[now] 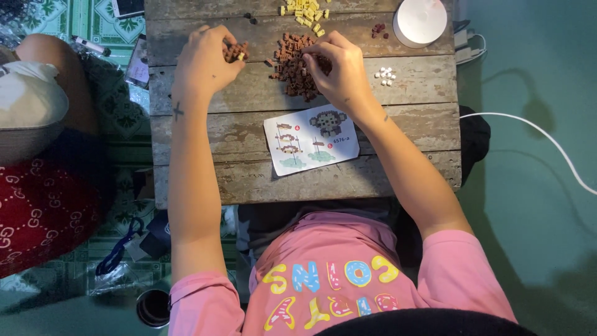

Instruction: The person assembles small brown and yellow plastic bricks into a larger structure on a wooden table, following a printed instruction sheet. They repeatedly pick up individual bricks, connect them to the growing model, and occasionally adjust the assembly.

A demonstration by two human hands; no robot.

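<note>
Brown little bricks, pressed into a small clump [236, 51], sit pinched in the closed fingers of the left hand [205, 62], which rests on the weathered plank tabletop [410, 99] close to its left edge. A short way to the right, the right hand [341, 70] curls its fingertips down into the pile of loose brown bricks [295, 68]; whether it has gripped a piece there cannot be told, since the fingers hide their tips. Between the two hands lies a narrow strip of bare wood. Just beyond the pile, at the far edge of the tabletop, a scatter of yellow bricks [306, 12] spreads out. To the right of the right hand a few white bricks [386, 76] lie in a tight group, with a few dark red bricks [378, 29] farther back beside a round white object [421, 20] at the far right corner. Nearer the person, a printed instruction sheet [311, 138] lies flat between the forearms, and the planks around it, out to the near and right edges, are bare. Off the left edge, over a patterned floor, another person's knee [53, 65] comes near the tabletop. A white cable [535, 134] trails over the green floor on the right.
</note>
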